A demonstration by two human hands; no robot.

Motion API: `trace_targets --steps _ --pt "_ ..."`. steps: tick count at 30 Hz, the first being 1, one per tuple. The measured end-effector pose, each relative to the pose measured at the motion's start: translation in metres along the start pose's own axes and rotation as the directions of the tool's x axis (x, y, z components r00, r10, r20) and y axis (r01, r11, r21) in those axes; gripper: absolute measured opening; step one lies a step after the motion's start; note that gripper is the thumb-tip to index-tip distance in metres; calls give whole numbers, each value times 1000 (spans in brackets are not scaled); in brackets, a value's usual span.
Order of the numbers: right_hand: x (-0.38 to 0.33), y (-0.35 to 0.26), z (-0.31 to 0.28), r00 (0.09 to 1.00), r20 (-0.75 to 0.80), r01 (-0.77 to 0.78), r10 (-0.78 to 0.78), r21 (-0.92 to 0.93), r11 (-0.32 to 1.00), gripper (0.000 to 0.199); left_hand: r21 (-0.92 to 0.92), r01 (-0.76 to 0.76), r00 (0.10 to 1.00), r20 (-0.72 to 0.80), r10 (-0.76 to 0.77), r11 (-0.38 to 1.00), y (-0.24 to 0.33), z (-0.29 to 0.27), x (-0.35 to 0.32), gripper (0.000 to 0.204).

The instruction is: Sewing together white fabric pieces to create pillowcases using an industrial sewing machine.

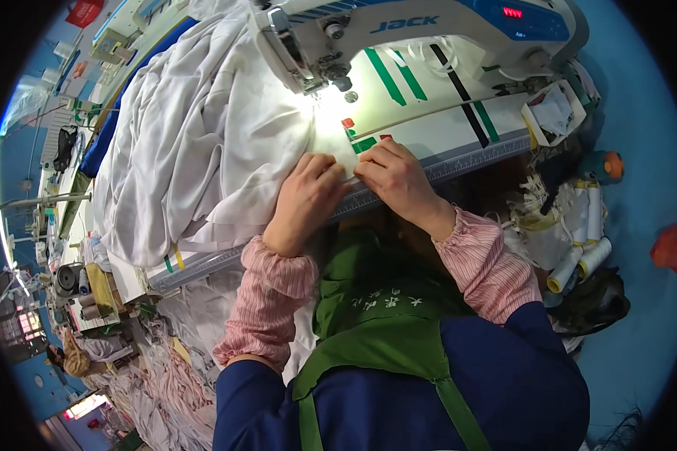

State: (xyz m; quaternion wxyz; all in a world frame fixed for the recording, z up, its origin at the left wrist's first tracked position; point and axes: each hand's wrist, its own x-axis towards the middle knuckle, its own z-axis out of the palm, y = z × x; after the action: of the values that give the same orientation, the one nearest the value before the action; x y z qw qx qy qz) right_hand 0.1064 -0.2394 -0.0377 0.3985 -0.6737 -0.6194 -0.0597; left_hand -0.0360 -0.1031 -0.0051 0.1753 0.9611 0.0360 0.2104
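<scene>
A large heap of white cloth (180,128) lies in loose folds across the left part of the sewing table and hangs over its front edge. My left hand (306,194) is closed on the cloth's right edge, knuckles up. Close beside it, my right hand (400,179) has its fingers pinched together at the table's front edge, on what looks like the same cloth; its fingertips are partly hidden. Beyond both hands stands a white and blue sewing machine (429,34), its lamp lighting the needle area brightly. Glare hides the needle and presser foot.
Green and black tape strips (459,94) mark the table right of the needle, above a ruler strip (466,158) along the front edge. A small white box (553,113) sits at the right end. Thread cones (579,263) lie lower right; more cloth (165,361) is piled lower left.
</scene>
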Motion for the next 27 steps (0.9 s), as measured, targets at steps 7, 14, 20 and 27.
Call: trace_targets --steps 7,14,20,27 --pt "-11 3 -22 998 -65 -20 17 -41 999 20 14 31 999 11 -31 999 -2 5 -7 20" --pt "-15 4 -24 1000 -1 -28 28 9 1000 23 22 -10 998 -68 11 1000 -7 11 -5 12" --pt "-8 6 -15 1000 -26 -1 0 -5 1000 32 -12 16 996 -90 -17 1000 -9 13 -3 14" --pt "-1 6 -9 984 148 106 -99 -36 994 34 -63 -34 998 44 37 997 -18 4 -4 22"
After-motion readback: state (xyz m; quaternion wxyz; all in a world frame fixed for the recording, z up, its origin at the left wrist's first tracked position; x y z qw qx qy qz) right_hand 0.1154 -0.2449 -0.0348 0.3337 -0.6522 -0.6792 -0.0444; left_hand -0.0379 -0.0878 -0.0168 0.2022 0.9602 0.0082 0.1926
